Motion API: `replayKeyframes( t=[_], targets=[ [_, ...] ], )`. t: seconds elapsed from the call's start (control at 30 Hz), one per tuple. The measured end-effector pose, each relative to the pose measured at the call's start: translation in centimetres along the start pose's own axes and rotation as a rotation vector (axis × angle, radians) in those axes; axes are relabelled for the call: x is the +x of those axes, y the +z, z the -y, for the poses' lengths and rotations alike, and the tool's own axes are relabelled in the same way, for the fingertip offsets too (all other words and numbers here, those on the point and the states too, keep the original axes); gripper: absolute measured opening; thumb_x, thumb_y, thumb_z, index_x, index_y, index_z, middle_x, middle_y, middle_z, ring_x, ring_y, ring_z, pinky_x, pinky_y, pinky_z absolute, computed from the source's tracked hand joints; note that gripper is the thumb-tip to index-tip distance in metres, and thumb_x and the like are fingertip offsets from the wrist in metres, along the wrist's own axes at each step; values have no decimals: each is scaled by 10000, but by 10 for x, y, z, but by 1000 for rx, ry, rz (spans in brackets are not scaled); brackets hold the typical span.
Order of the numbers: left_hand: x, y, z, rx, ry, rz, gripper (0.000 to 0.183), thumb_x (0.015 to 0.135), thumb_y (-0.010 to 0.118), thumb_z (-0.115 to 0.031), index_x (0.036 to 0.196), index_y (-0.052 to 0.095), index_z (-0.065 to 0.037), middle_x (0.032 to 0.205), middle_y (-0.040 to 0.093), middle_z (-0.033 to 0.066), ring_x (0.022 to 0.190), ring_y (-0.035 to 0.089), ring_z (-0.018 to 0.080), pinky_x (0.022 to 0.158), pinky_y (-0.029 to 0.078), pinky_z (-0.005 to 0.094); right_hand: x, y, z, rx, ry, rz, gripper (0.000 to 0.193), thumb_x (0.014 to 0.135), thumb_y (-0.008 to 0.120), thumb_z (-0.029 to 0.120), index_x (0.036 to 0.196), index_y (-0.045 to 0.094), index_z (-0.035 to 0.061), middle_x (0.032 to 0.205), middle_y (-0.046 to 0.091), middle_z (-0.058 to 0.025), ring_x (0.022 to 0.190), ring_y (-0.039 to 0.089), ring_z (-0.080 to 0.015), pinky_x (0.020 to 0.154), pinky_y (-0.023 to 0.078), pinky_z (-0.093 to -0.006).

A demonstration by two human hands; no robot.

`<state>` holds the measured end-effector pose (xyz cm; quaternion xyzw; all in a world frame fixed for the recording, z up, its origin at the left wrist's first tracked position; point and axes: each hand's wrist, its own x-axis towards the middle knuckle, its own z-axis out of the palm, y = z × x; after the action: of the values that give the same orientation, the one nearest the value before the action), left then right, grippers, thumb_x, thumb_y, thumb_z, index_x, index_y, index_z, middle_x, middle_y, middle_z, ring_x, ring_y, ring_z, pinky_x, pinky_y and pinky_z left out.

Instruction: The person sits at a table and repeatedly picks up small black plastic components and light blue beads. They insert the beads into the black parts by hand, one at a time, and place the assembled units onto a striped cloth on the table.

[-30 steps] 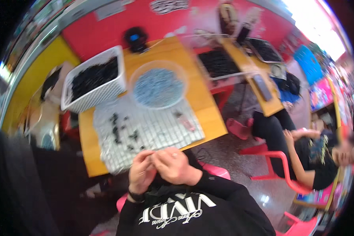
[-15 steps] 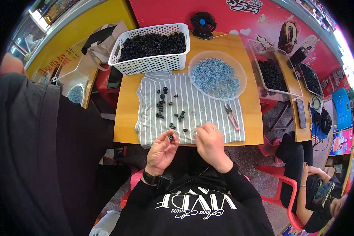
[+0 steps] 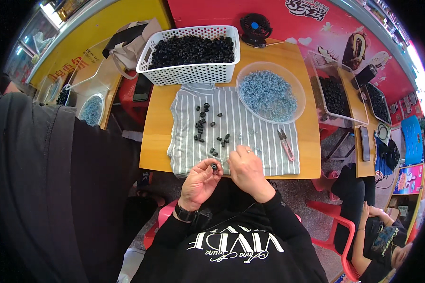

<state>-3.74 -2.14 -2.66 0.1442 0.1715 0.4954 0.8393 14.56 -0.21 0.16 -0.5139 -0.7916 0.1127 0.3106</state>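
My left hand (image 3: 199,187) pinches a small black ring-shaped plastic part (image 3: 214,166) between thumb and fingers, its hole facing up. Close beside it, my right hand (image 3: 248,172) is closed with the fingertips together; whatever they hold is hidden or too small to make out. Both hands are at the table's near edge, over the grey-and-white striped cloth (image 3: 184,153). Several loose black parts (image 3: 200,125) lie on the cloth beyond my left hand. To the right, thread snips (image 3: 286,145) with pink handles rest on the cloth, near a few tiny clear pieces.
At the back stands a white perforated basket (image 3: 193,74) full of black parts. A round clear tray (image 3: 301,101) holds many small bluish clear pieces. Behind them is a black fan (image 3: 255,29). One person in dark clothes (image 3: 38,188) stands close on my left; another (image 3: 387,236) sits at right.
My right hand has come closer to the part in my left hand. The left hand keeps its pinch. The whole view has shifted slightly.
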Motion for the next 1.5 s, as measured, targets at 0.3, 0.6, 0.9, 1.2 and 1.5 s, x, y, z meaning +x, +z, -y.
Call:
replayKeyframes(
  t=[0.3,0.6,0.9,1.2,1.5],
  targets=[
    [15,12,13,75,-85,42,252,948,662,-143,1155,620,-5,1065,626,103,967,590,201,870,482,300,-22,-30,-9,488,233,-151,116,820,654,-62,924,625,-19,815,592,-120,717,605,-247,656,484,-333],
    [41,34,30,-81,-125,96,262,958,640,-124,1161,598,36,1040,613,110,961,572,194,901,492,315,-37,-42,-17,845,404,-338,90,860,671,-66,919,642,-4,823,590,-24,733,567,-80,660,457,-227],
    [47,31,33,-35,-146,87,240,976,613,-112,1181,617,12,1033,649,91,942,597,175,815,473,282,-36,-44,-19,867,392,-357,107,840,688,-81,911,651,-11,833,605,-35,726,570,-91,659,463,-233],
    [43,22,40,22,-149,54,212,962,636,-93,1151,641,3,1043,680,83,955,635,169,873,510,319,-34,-43,-9,936,329,-268,123,825,690,-110,920,655,-39,869,643,-81,771,656,-132,669,530,-254],
    [43,18,43,54,-141,54,211,965,632,-96,1154,645,-3,1062,676,77,945,640,167,888,527,352,-35,-34,-10,876,300,-282,147,788,712,-116,897,655,-36,822,653,-96,746,655,-169,645,534,-278]
  ],
)
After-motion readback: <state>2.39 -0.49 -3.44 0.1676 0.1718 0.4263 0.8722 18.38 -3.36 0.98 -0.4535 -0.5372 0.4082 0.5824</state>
